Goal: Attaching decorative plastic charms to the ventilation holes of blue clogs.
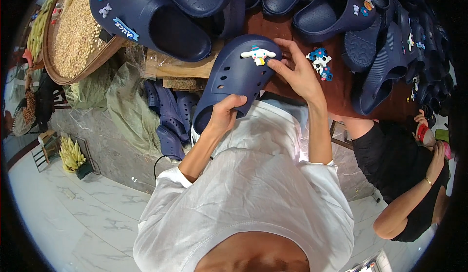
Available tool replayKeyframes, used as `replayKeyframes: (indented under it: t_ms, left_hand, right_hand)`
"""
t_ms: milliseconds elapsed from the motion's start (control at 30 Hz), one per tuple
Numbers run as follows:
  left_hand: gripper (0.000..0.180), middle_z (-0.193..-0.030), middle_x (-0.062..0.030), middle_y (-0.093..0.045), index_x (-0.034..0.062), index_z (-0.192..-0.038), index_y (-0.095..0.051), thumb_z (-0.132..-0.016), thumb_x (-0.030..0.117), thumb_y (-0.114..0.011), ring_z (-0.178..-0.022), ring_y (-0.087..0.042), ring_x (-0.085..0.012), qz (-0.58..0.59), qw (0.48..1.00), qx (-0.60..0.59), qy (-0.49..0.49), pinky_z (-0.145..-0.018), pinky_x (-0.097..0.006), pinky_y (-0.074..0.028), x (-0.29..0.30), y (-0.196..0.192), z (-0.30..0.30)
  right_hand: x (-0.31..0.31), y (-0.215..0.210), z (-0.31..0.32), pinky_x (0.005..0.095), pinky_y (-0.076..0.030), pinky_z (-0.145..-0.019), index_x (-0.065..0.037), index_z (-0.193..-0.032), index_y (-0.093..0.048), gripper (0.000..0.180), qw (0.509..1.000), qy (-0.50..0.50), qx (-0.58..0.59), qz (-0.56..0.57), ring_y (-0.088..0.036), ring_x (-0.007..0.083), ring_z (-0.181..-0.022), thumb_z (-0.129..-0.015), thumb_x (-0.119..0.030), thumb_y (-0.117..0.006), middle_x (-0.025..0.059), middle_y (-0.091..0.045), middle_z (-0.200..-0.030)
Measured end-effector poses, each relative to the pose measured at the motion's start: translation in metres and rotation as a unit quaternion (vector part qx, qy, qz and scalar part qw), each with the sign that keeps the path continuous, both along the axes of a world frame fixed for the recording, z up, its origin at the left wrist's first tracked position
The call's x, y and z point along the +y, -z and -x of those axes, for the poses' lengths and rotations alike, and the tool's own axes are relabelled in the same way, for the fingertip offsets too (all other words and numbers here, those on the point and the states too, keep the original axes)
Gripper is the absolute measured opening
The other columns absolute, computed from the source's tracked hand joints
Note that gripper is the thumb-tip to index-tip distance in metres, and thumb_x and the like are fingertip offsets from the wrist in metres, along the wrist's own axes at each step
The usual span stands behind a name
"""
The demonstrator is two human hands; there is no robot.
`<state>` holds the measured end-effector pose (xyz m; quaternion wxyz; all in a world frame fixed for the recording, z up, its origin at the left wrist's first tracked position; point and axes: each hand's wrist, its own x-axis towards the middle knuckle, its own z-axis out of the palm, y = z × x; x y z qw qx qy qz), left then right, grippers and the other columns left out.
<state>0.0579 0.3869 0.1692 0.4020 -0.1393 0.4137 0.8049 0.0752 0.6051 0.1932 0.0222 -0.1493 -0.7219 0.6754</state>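
Note:
A navy blue clog (234,72) with round vent holes is tilted in front of my chest. My left hand (225,113) grips it by the side near the heel opening, thumb on top. A white, long-eared character charm (258,55) with a blue hat sits on the toe. My right hand (296,72) is at the toe's right edge, its thumb tip against the upper beside the charm and its fingers bent at the rim. Just right of that hand, a small pile of white and blue charms (320,62) lies on the reddish-brown table (336,94).
Many navy clogs (331,16) crowd the table's back and right, some with charms. A decorated clog (146,18) stands at the upper left, near a round tray of pale grains (78,28). More clogs (170,113) sit below the table edge. A person in black (404,174) sits at right.

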Motion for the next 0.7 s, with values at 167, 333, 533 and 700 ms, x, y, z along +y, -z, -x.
replayKeyframes:
  t_ms: [167, 333, 533, 700]
  left_hand:
    - [0.023, -0.091, -0.0111, -0.064, -0.0028, -0.093, -0.063, -0.071, 0.004, -0.061, -0.082, -0.062, -0.0207, 0.015, 0.999, 0.037, -0.017, -0.078, -0.032, -0.049, -0.001, -0.003, -0.002]
    - [0.029, -0.096, -0.0129, -0.065, -0.0038, -0.1, -0.062, -0.073, 0.006, -0.06, -0.089, -0.063, -0.0227, 0.015, 1.0, -0.012, 0.014, -0.086, -0.034, -0.049, -0.004, -0.002, 0.006]
    - [0.047, -0.114, -0.0174, -0.06, -0.007, -0.121, -0.051, -0.075, 0.003, -0.056, -0.104, -0.061, -0.0279, -0.095, 0.993, -0.058, -0.027, -0.098, -0.037, -0.046, 0.009, -0.024, 0.013]
    - [0.05, -0.118, -0.0183, -0.059, -0.0072, -0.125, -0.047, -0.076, -0.002, -0.056, -0.109, -0.059, -0.0291, -0.119, 0.992, -0.05, -0.008, -0.101, -0.038, -0.044, 0.011, -0.023, 0.013]
  right_hand:
    - [0.002, -0.007, -0.002, 0.0325, -0.05, -0.086, 0.002, -0.127, -0.047, 0.055, 0.995, -0.028, -0.005, -0.093, -0.06, 0.0208, -0.097, -0.086, -0.025, -0.072, 0.0154, -0.059, -0.111]
    - [-0.005, 0.005, -0.002, 0.0311, -0.049, -0.086, 0.002, -0.129, -0.047, 0.057, 0.995, 0.0, 0.011, -0.102, -0.06, 0.0202, -0.097, -0.087, -0.028, -0.07, 0.0151, -0.056, -0.115]
    - [-0.008, 0.011, -0.006, 0.0316, -0.048, -0.087, 0.003, -0.131, -0.049, 0.058, 0.993, 0.038, 0.026, -0.11, -0.058, 0.0211, -0.099, -0.087, -0.029, -0.069, 0.0136, -0.052, -0.118]
    - [-0.008, 0.003, -0.003, 0.028, -0.045, -0.089, -0.001, -0.131, -0.052, 0.044, 0.984, 0.022, 0.006, -0.176, -0.055, 0.0148, -0.106, -0.093, -0.02, -0.063, 0.0103, -0.055, -0.121]
